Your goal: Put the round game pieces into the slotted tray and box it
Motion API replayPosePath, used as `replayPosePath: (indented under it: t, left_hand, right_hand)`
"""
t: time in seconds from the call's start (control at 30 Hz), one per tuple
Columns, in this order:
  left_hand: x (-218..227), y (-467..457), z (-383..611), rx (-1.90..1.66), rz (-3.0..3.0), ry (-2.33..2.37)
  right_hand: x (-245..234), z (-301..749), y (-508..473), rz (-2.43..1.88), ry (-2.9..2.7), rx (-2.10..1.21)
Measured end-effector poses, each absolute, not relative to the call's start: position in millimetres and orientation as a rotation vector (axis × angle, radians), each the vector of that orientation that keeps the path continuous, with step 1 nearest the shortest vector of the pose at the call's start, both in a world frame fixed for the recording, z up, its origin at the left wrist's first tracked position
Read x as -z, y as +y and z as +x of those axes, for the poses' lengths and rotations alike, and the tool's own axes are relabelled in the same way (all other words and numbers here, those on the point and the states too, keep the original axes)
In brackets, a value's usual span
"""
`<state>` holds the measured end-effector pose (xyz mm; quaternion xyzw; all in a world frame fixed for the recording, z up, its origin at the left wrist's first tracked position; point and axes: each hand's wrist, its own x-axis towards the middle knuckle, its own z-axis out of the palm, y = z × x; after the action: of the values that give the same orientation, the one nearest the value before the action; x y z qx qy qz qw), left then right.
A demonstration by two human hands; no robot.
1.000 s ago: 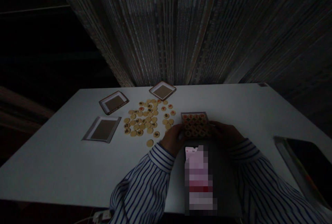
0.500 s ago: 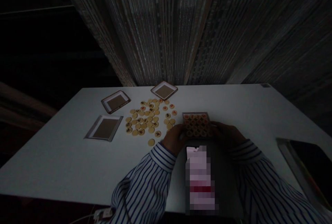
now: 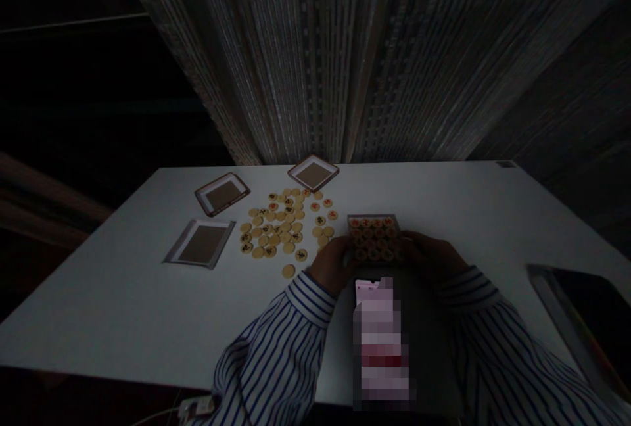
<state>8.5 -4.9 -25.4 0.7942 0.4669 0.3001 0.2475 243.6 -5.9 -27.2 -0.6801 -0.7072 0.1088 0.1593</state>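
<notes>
Both my hands flank a small box (image 3: 373, 217) filled with rows of round Chinese chess pieces (image 3: 374, 234). My left hand (image 3: 331, 263) grips its left side, and my right hand (image 3: 434, 255) grips its right side; the fingertips are dim and partly hidden. The front row of pieces lies in shadow, while red characters show on the back row. To the left, a spread of loose Chinese chess pieces (image 3: 276, 229) lies on the white table (image 3: 128, 307), some with red or black characters up, others plain side up.
A grey-rimmed box part (image 3: 221, 245) and a brown-rimmed one (image 3: 240, 181) lie at the left, another brown-rimmed one (image 3: 331, 179) at the back. A phone (image 3: 379, 340) with a lit screen is between my forearms. A dark flat object (image 3: 586, 301) lies far right. A string curtain (image 3: 340, 71) hangs behind.
The view has shifted very slightly. My hands stay at the sides of the box, and the pieces have not visibly moved.
</notes>
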Motion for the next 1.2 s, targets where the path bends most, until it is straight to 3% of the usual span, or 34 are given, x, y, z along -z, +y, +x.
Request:
replayPosePath:
  t: [1.2]
  left_hand:
    - [18.8, -10.1, 7.2, -0.986, 2.087, 1.335]
  right_hand:
    - [27.5, 245.0, -7.2, -1.919, -1.916, -0.171]
